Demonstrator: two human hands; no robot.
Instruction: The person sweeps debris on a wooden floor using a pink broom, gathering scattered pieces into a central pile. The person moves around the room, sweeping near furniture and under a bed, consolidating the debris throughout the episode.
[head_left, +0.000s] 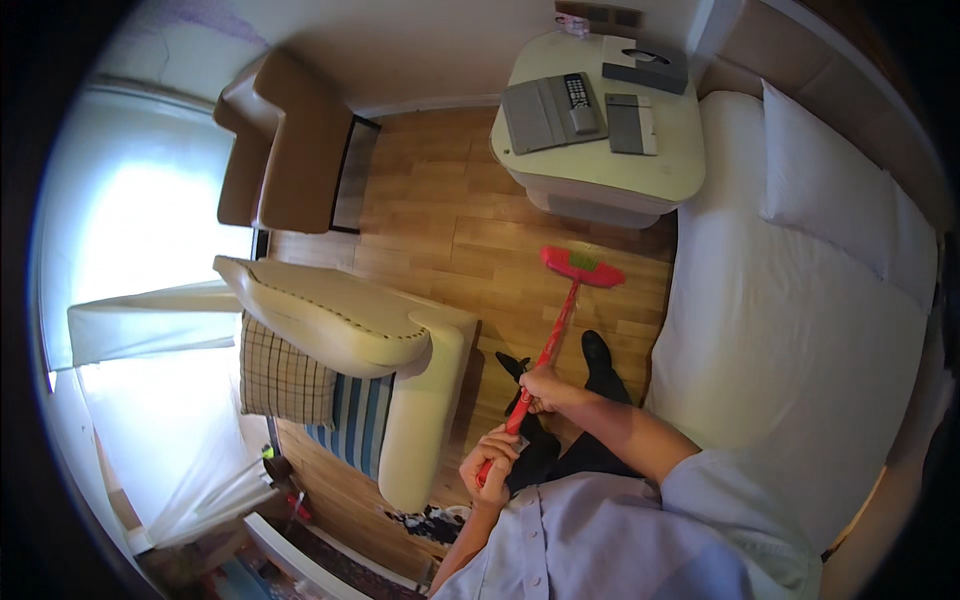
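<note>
I hold a broom by its red handle (556, 337) with both hands. My left hand (493, 459) is wrapped around the top end of the handle, close to my shirt. Further down the shaft, my right hand (545, 388) grips it as well. The pink-red broom head (600, 277), with green bristles (583, 260) partly showing, is at the wooden floor (465, 217) ahead of my feet. A black shoe (596, 349) stands just right of the handle. Left of my right hand is a black pointed shape (513, 366), partly hidden; I cannot tell whether it is my other shoe.
A cream armchair (427, 397) with plaid (285, 367) and striped (364, 420) cushions stands at left. Behind it is a brown chair (304, 150). A bed (780, 322) borders the right side. The pale table (637, 176) ahead holds a remote (577, 94), folders and a tissue box (645, 73).
</note>
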